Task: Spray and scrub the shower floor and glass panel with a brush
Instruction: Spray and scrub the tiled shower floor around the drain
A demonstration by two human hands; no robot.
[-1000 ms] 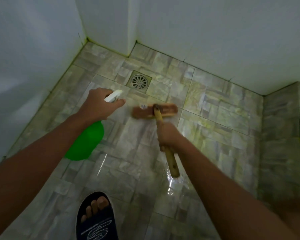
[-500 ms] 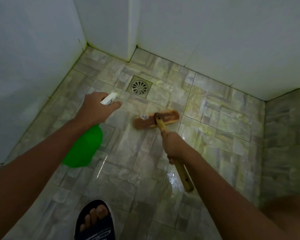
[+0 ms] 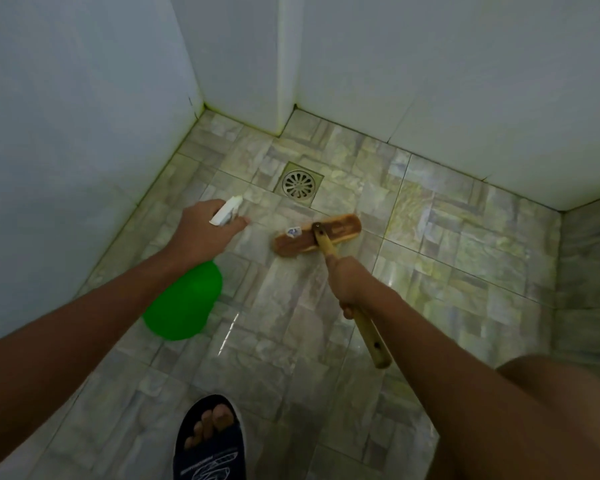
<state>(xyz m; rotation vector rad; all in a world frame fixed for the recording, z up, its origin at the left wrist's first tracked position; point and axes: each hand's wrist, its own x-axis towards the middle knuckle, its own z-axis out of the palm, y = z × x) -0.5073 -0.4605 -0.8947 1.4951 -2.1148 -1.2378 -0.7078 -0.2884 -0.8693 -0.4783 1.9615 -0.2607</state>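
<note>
My left hand (image 3: 201,228) grips the white trigger head of a green spray bottle (image 3: 184,303), its nozzle pointing toward the far floor. My right hand (image 3: 349,284) is closed around the wooden handle of a scrub brush (image 3: 317,234). The brown brush head lies flat on the wet, grey-green tiled shower floor (image 3: 465,258), just in front of the drain. The handle's free end sticks out behind my right hand. I cannot make out a glass panel.
A round metal drain (image 3: 299,182) sits in the floor beyond the brush. White walls (image 3: 430,81) close the floor at the left and back, with a tiled step (image 3: 589,271) at the right. My foot in a dark sandal (image 3: 210,441) stands at the bottom centre.
My right hand has slid along the handle and the brush head has shifted slightly toward the drain. My left hand with the bottle has stayed almost in place. The view tilted up a little.
</note>
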